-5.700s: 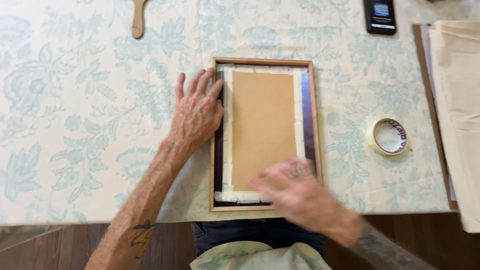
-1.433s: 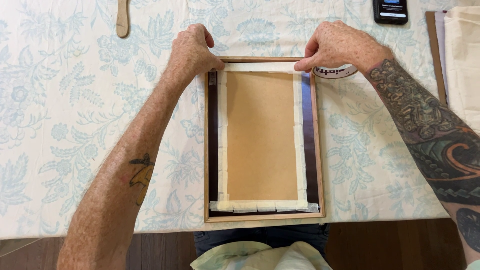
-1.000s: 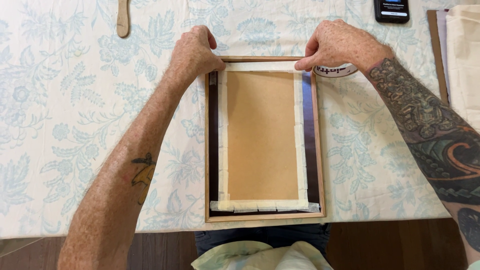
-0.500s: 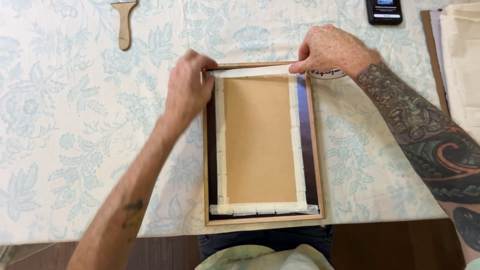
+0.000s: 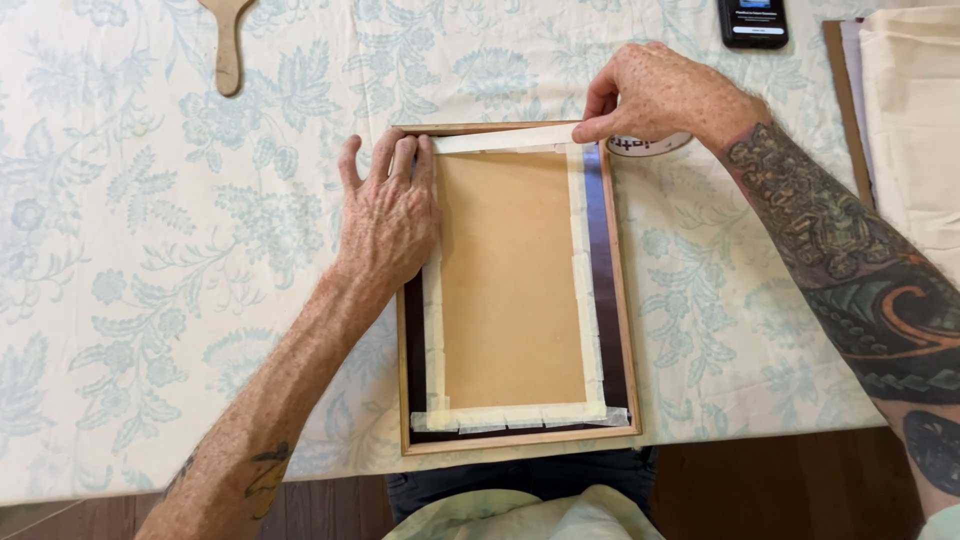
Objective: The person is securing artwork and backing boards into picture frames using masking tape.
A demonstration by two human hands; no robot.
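Wooden frame [image 5: 616, 330], taped brown backing board [image 5: 512, 280] inside

One head-worn camera looks almost straight down, close over the table [image 5: 150, 300] edge and frame [image 5: 612, 300].

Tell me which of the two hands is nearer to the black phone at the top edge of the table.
Right. The right hand pinches tape at the frame's top right corner, just below-left of the phone. The left hand lies flat on the frame's left side, much farther away.
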